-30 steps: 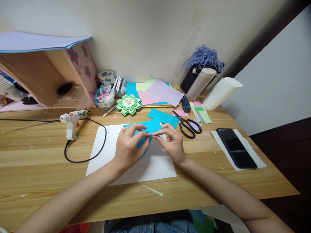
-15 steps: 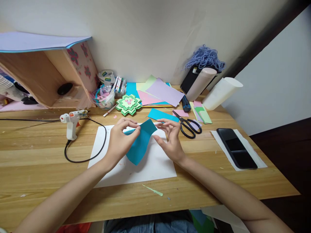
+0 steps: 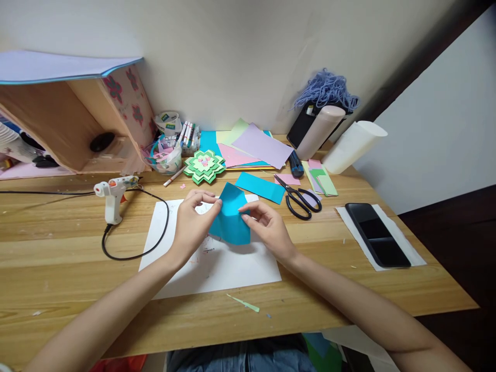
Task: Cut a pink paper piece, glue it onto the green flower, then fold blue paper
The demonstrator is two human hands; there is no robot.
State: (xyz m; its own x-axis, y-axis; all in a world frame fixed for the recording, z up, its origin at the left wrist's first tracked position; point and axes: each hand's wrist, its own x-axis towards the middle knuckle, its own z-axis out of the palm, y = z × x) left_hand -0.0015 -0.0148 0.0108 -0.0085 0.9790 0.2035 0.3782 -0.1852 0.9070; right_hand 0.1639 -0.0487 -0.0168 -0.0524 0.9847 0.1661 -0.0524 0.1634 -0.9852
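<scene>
The blue sheet (image 3: 233,225) lies between the two hands, raised over the white paper (image 3: 174,274) on the bench (image 3: 70,279). The left hand (image 3: 191,219) has its grip closed on the left edge, thumb and fingers pinching it above mid-height; one corner points up past the fingertips, and the wider part hangs below. The right hand (image 3: 271,230) pinches the right edge between thumb and forefinger, a little lower than the left grip, its other fingers curled. A crease crosses the sheet roughly level with the right grip.

Half a second ago the right hand was open beside the sheet's upper right corner, fingers spread; now it has closed on the edge. The sheet then slanted down to the left, ending in a low point; now its lower part has swung right and up, and its bottom edge is broader. The left grip has stayed in nearly the same spot. More marks now show on the white paper just below the sheet.

Behind the sheet, the blue strip (image 3: 260,188) lies flat on the bench, with the black scissors (image 3: 302,200) beside its right end. The glue gun (image 3: 113,201) stands left of the white paper.
</scene>
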